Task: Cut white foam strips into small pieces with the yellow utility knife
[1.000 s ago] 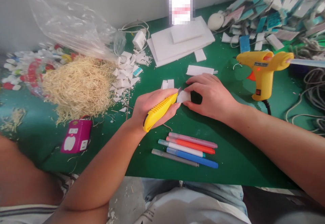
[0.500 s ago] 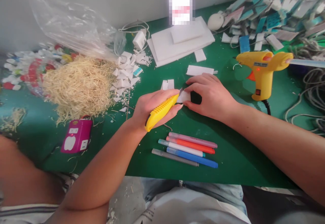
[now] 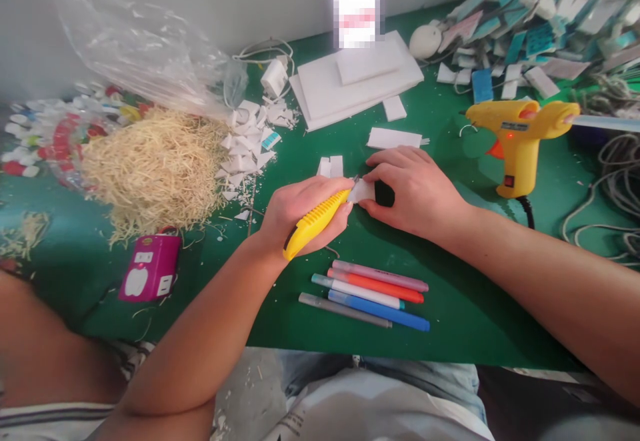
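My left hand (image 3: pixel 293 207) is closed around a yellow utility knife (image 3: pixel 316 223), its blade end pointing away from me at a small white foam piece (image 3: pixel 363 191). The thumb and fingers of my right hand (image 3: pixel 414 187) pinch this piece by its right side against the table. The knife tip meets the piece near its upper left edge; how deep the blade sits I cannot tell. Just beyond my left hand lie two small white strips (image 3: pixel 331 166). Past my right fingers is a longer white strip (image 3: pixel 394 138).
Several markers (image 3: pixel 377 292) lie near the front edge. A yellow glue gun (image 3: pixel 520 141) stands at right, its red light on. Straw (image 3: pixel 157 167), white scraps (image 3: pixel 247 141) and a magenta power adapter (image 3: pixel 150 267) are at left. White foam sheets (image 3: pixel 320 97) lie behind.
The knife and my left hand have shifted slightly back toward me and to the left. My right hand stays on the foam piece.
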{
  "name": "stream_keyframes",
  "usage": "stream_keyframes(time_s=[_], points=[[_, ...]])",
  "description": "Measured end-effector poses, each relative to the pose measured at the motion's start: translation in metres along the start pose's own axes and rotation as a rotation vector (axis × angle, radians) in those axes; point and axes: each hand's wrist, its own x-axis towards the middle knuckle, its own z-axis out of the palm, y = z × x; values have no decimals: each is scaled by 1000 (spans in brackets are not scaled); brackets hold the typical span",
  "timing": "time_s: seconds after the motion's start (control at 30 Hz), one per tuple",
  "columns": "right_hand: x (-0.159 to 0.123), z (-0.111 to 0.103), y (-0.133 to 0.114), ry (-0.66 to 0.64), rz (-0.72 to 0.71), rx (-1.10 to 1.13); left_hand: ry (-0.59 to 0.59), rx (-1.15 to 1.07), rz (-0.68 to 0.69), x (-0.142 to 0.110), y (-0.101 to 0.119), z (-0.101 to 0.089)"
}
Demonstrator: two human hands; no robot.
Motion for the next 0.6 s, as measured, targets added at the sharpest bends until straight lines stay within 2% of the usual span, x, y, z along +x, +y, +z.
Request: stream_keyframes(time_s=[0.43, 0.6], points=[[-1, 1, -1, 13, -12, -31, -2, 18, -6, -1, 0, -6], [-1, 0, 0, 15, -8, -23, 43, 33, -45, -8, -2, -8]])
